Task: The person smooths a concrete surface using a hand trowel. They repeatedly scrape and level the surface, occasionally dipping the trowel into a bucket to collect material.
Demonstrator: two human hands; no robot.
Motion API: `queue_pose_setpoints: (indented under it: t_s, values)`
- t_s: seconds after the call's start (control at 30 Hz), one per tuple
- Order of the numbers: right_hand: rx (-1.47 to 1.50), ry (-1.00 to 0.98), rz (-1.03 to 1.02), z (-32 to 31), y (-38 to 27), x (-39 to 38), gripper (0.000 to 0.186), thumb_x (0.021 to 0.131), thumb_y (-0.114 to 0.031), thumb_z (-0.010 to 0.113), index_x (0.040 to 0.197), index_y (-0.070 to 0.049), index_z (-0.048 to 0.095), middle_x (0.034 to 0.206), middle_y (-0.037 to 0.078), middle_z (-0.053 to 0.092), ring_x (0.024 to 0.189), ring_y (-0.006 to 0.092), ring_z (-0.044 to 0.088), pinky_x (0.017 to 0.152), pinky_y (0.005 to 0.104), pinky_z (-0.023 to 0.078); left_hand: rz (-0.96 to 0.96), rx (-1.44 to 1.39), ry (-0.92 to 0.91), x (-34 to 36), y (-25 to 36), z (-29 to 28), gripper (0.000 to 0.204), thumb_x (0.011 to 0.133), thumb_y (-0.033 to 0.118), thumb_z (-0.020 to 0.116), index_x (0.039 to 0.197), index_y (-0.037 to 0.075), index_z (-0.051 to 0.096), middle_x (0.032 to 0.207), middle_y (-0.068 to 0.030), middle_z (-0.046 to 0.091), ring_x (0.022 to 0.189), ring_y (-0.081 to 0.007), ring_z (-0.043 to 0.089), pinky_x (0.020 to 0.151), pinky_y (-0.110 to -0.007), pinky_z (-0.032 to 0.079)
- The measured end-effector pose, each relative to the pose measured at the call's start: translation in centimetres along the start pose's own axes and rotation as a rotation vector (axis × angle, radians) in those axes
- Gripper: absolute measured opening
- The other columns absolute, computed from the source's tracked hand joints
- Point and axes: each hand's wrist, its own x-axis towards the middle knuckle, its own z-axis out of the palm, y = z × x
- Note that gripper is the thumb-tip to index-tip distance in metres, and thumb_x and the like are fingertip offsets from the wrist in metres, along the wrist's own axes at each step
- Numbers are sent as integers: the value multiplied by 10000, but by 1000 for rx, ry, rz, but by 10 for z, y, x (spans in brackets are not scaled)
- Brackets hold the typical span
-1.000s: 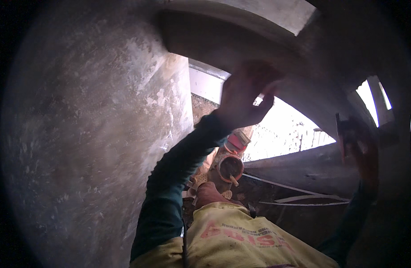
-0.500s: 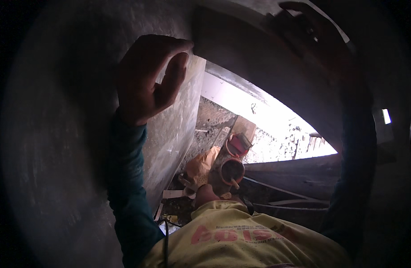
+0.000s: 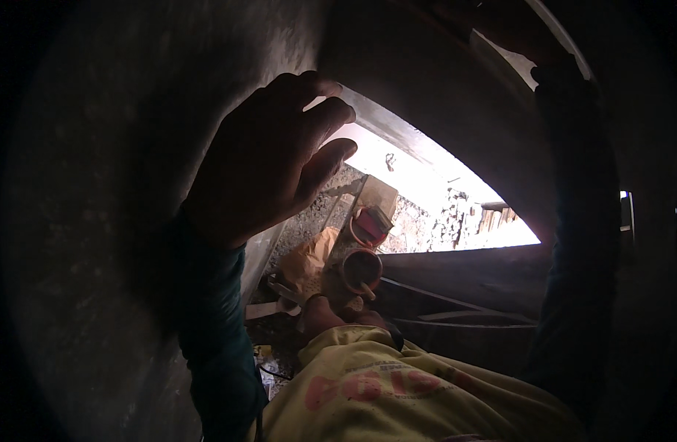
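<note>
My left hand (image 3: 261,162) is beside the mottled grey concrete wall (image 3: 73,184), its fingers apart and slightly curled, with nothing in them; whether it touches the wall I cannot tell. My right hand (image 3: 526,37) is raised into shadow at the top right, along the curved overhead surface (image 3: 434,88); its fingers and anything in them are too dark to make out. Both forearms, in dark green sleeves, reach up from the lower edge, either side of my yellow shirt.
Below are a round bucket (image 3: 345,272) with a stick, a second bucket (image 3: 357,232) with a red item, a plank (image 3: 379,193) and a brown paper sack (image 3: 309,254). Pale strips (image 3: 471,317) lie lower right. A bright triangular opening shows beyond.
My left hand first moved left toward the wall, then slightly right, its fingers spreading. My right hand, earlier gripping a dark object, has risen from middle right to the top edge.
</note>
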Motion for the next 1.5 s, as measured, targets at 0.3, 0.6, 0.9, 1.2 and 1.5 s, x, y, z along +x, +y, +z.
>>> queue_pose_setpoints:
  t_s: [0.3,0.6,0.9,1.2,1.5]
  values:
    - [-165,53,61,12,91,-65,429,1034,-376,639,1386,-132,617,1092,83,752,966,198,732,797,317,579,-11,88,-18,-6,15,-35,283,925,249,748,1119,58,670,1239,-129,640,1060,-288,661,870,-410,564]
    - [166,140,-1,0,51,-52,438,1030,-350,653,1376,-89,588,1060,107,748,908,179,727,736,312,568,-74,-15,-54,-10,24,-44,285,915,269,756,1109,74,681,1252,-126,662,1082,-289,687,885,-400,583]
    - [4,86,91,10,-27,35,393,942,-378,737,1205,-98,655,1023,81,728,890,190,681,780,366,551,-64,-125,-113,-27,18,-23,307,935,256,732,1147,49,652,1267,-166,636,1105,-309,658,891,-413,572]
    - [128,69,1,12,-23,53,321,943,-350,740,1133,-96,693,980,66,723,846,169,673,745,349,550,-50,-148,-93,-18,21,-33,311,940,276,735,1143,49,671,1293,-163,642,1127,-320,667,931,-414,576]
    - [-30,60,188,11,27,4,376,1004,-352,686,1280,-104,631,1063,89,737,877,180,703,738,310,562,-74,-136,-103,-22,19,-38,321,941,292,737,1146,53,671,1291,-166,648,1125,-311,673,906,-408,583]
